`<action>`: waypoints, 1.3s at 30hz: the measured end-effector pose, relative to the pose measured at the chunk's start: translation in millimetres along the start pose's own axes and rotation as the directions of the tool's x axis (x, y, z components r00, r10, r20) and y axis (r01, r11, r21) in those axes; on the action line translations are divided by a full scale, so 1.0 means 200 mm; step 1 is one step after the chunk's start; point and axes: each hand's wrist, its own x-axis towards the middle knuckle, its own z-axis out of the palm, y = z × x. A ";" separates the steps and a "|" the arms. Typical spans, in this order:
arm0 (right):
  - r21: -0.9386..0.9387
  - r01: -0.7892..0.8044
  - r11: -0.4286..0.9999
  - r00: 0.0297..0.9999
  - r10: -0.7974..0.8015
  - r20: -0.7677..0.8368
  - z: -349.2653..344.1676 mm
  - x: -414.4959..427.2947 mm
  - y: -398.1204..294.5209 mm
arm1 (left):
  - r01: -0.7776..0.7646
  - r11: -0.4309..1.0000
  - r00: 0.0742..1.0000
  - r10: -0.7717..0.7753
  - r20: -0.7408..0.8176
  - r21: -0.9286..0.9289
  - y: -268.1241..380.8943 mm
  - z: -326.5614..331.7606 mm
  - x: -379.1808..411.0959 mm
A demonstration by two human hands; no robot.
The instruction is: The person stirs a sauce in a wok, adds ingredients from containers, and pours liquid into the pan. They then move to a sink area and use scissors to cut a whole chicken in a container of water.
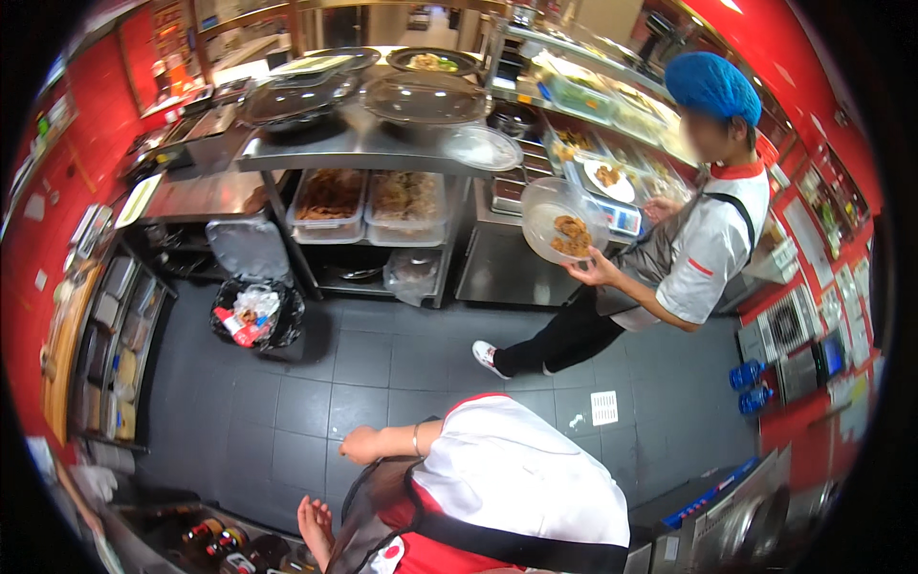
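Note:
My right hand (361, 445), with a bracelet on its wrist, hangs over the dark tiled floor (294, 409); its fingers are bent and partly hidden, and no object shows in it. Below and left of it is my left hand (315, 522), fingers slightly curled and apart, holding nothing. It is nearest to an open compartment of bottles (228, 539) at the lower left. My white sleeve and a dark sheer apron fill the bottom middle. Across the floor, a co-worker (717, 251) in a blue cap holds a clear round bowl (545, 233) with browned food pieces, beside a scale (622, 219).
A lined bin (290, 319) with its lid up stands before a steel counter (323, 152) bearing large covered dishes. Food tubs (330, 228) fill the shelf beneath. Left is a shelf rack (107, 344); right, blue water bottles (749, 377) and a steel appliance (739, 513).

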 end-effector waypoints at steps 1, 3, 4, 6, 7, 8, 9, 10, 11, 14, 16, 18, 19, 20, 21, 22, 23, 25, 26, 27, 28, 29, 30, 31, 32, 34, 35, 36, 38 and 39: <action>0.004 -0.019 1.000 0.999 0.020 -0.035 -0.05 -0.03 0.07 | 0.007 1.000 0.999 -0.008 0.039 0.025 0.01 0.06 0.07; 0.077 -0.106 0.991 0.992 0.110 -0.060 -0.11 -0.12 0.19 | 0.030 0.996 0.991 -0.040 0.126 0.082 0.03 0.17 0.19; 0.107 -0.140 0.984 0.986 0.148 -0.070 -0.09 -0.14 0.26 | 0.054 0.992 0.985 -0.071 0.154 0.112 0.04 0.23 0.25; 0.156 -0.192 0.969 0.975 0.206 -0.083 -0.07 -0.19 0.35 | 0.108 0.981 0.974 -0.136 0.179 0.159 0.05 0.33 0.34; 0.176 -0.209 0.962 0.970 0.227 -0.085 -0.07 -0.23 0.38 | 0.133 0.975 0.969 -0.166 0.185 0.181 0.06 0.36 0.39; 0.194 -0.225 0.955 0.966 0.245 -0.087 -0.07 -0.25 0.41 | 0.128 0.965 0.957 -0.181 0.227 0.229 0.06 0.35 0.45; 0.241 -0.257 0.936 0.957 0.281 -0.072 -0.06 -0.27 0.44 | 0.119 0.949 0.957 -0.188 0.219 0.292 0.08 0.38 0.49; 0.287 -0.286 0.914 0.948 0.314 -0.056 -0.05 -0.29 0.47 | 0.110 0.929 0.958 -0.193 0.211 0.354 0.09 0.41 0.52; 0.331 -0.313 0.890 0.938 0.344 -0.037 -0.04 -0.30 0.49 | 0.099 0.905 0.959 -0.197 0.203 0.413 0.10 0.44 0.55; 0.291 -0.354 0.889 0.919 0.389 -0.070 -0.14 -0.33 0.51 | 0.079 0.862 0.962 -0.198 0.188 0.501 0.15 0.53 0.57; 0.280 -0.359 0.890 0.919 0.389 -0.060 -0.10 -0.30 0.55 | 0.085 0.833 0.958 -0.220 0.185 0.547 0.16 0.62 0.59; 0.302 -0.335 0.892 0.925 0.372 -0.074 -0.04 -0.29 0.60 | 0.106 0.804 0.957 -0.242 0.159 0.585 0.17 0.67 0.58; 0.330 -0.309 0.892 0.930 0.356 -0.094 0.00 -0.28 0.62 | 0.091 0.805 0.952 -0.244 0.187 0.586 0.17 0.68 0.59; 0.357 -0.282 0.890 0.933 0.341 -0.114 0.03 -0.28 0.62 | 0.077 0.807 0.945 -0.246 0.214 0.586 0.17 0.69 0.60; 0.345 -0.299 0.890 0.935 0.345 -0.081 0.02 -0.29 0.60 | 0.067 0.810 0.941 -0.246 0.234 0.582 0.17 0.68 0.60; 0.325 -0.314 0.892 0.936 0.347 -0.049 -0.03 -0.30 0.59 | 0.060 0.803 0.945 -0.238 0.227 0.593 0.16 0.69 0.59; 0.305 -0.328 0.894 0.937 0.349 -0.016 -0.06 -0.30 0.59 | 0.054 0.796 0.948 -0.230 0.219 0.603 0.16 0.69 0.57; 0.301 -0.327 0.896 0.939 0.344 -0.006 -0.04 -0.30 0.60 | 0.060 0.800 0.952 -0.226 0.208 0.597 0.15 0.67 0.55; 0.295 -0.326 0.898 0.940 0.342 -0.004 -0.02 -0.29 0.60 | 0.074 0.811 0.952 -0.231 0.202 0.580 0.13 0.65 0.55; 0.286 -0.323 0.902 0.941 0.339 -0.004 -0.01 -0.28 0.60 | 0.084 0.825 0.952 -0.232 0.200 0.559 0.11 0.64 0.55; 0.294 -0.324 0.899 0.941 0.339 0.000 -0.02 -0.29 0.59 | 0.080 0.826 0.954 -0.227 0.198 0.559 0.10 0.62 0.55; 0.293 -0.308 0.905 0.945 0.326 -0.015 -0.02 -0.29 0.59 | 0.077 0.826 0.956 -0.220 0.195 0.558 0.09 0.60 0.54; 0.287 -0.296 0.911 0.948 0.318 -0.032 -0.02 -0.29 0.60 | 0.070 0.829 0.956 -0.214 0.199 0.555 0.08 0.59 0.54; 0.282 -0.282 0.917 0.950 0.308 -0.049 -0.02 -0.29 0.60 | 0.057 0.821 0.959 -0.203 0.197 0.568 0.08 0.58 0.53; 0.283 -0.284 0.916 0.953 0.301 -0.019 -0.02 -0.28 0.57 | 0.045 0.813 0.962 -0.192 0.194 0.581 0.08 0.56 0.51; 0.264 -0.312 0.913 0.949 0.315 0.032 -0.07 -0.29 0.55 | 0.029 0.815 0.960 -0.184 0.211 0.579 0.06 0.57 0.51; 0.239 -0.270 0.933 0.959 0.281 -0.017 -0.02 -0.28 0.58 | 0.028 0.819 0.958 -0.185 0.218 0.573 0.05 0.55 0.52; 0.238 -0.284 0.929 0.957 0.292 0.006 -0.02 -0.28 0.56 | 0.034 0.822 0.959 -0.188 0.213 0.569 0.04 0.54 0.52; 0.224 -0.303 0.926 0.952 0.303 0.036 -0.04 -0.27 0.57 | 0.045 0.849 0.960 -0.182 0.211 0.526 0.02 0.53 0.52; 0.216 -0.305 0.928 0.952 0.302 0.047 -0.03 -0.26 0.57 | 0.054 0.860 0.962 -0.182 0.205 0.508 0.01 0.53 0.51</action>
